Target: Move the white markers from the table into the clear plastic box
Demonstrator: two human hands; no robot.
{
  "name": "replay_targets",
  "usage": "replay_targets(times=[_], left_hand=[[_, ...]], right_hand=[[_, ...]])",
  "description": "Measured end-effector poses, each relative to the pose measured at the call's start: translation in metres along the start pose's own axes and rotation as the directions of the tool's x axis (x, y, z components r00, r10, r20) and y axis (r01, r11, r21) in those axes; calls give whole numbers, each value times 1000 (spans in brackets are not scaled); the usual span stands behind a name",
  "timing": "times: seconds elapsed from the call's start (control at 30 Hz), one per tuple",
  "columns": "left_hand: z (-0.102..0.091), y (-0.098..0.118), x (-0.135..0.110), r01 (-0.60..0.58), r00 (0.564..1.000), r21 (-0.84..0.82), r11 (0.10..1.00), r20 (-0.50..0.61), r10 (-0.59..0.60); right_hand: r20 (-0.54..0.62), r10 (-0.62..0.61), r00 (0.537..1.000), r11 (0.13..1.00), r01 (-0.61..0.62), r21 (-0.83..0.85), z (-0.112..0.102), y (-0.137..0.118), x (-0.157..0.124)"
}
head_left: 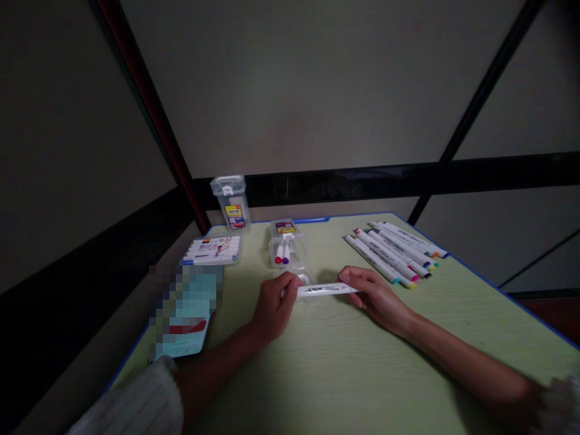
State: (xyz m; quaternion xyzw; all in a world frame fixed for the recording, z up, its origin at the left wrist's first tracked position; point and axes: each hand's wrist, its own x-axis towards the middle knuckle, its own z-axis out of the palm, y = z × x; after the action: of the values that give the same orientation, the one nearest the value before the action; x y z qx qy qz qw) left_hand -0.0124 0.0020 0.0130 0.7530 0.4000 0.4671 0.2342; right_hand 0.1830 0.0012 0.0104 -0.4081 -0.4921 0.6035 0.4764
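Your left hand (pixel 274 307) and right hand (pixel 380 300) grip a white marker (pixel 324 290) over the blue-edged, pale-green table (pixel 317 368); grey panels (pixel 317 90) stand behind the table.

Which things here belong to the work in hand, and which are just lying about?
Likely in use: marker, held by left hand and right hand; open clear case; loose markers.
Apparently lying about: upright lidded container; flat marker box; teal item.
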Motion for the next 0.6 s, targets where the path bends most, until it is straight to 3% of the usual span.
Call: replay_targets(times=[0.23,0.6], left_hand=[[0,-1,0,-22,1000,-6,1000,21,22],[-1,0,1,28,999,-15,999,28,-28]], right_hand=[[12,-11,1000,999,11,33,-1,1,1],[-8,11,1000,996,-11,-85,1,-2,0]])
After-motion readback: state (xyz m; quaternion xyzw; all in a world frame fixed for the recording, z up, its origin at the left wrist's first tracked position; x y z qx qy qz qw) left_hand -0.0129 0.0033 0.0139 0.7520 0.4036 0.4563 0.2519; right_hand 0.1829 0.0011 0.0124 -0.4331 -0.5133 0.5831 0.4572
